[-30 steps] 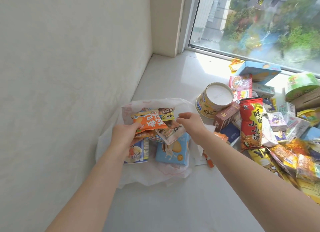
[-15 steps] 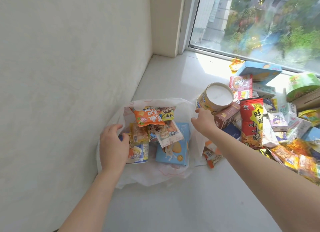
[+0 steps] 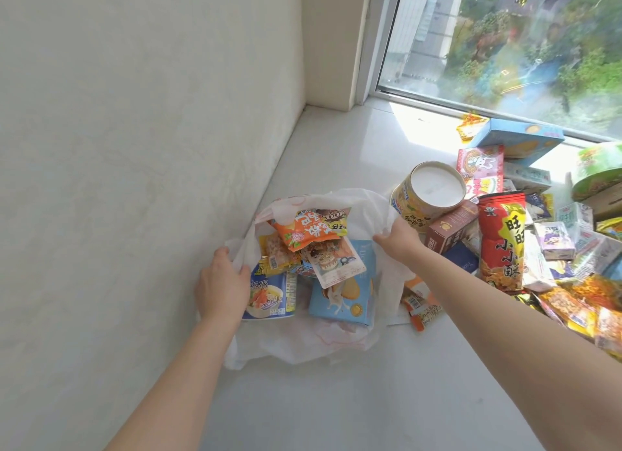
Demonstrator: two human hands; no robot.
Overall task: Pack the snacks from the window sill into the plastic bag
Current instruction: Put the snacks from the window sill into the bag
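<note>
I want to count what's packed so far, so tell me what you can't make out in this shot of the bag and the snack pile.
Head view only:
- plastic bag: lower contents hidden under the orange packet and blue biscuit box.
- left hand and right hand: fingertips buried in bag film.
- snack pile: cut off by the right edge; lower packets overlapped.
- green tub: partly cropped, print blurred.

- The white plastic bag [image 3: 336, 346] lies on the pale stone window sill [image 3: 336, 410], beside the left wall.
- The orange crisp packet [image 3: 304, 230] lies in the bag.
- The upturned paper noodle cup [image 3: 427, 194] stands right of the bag.
</note>
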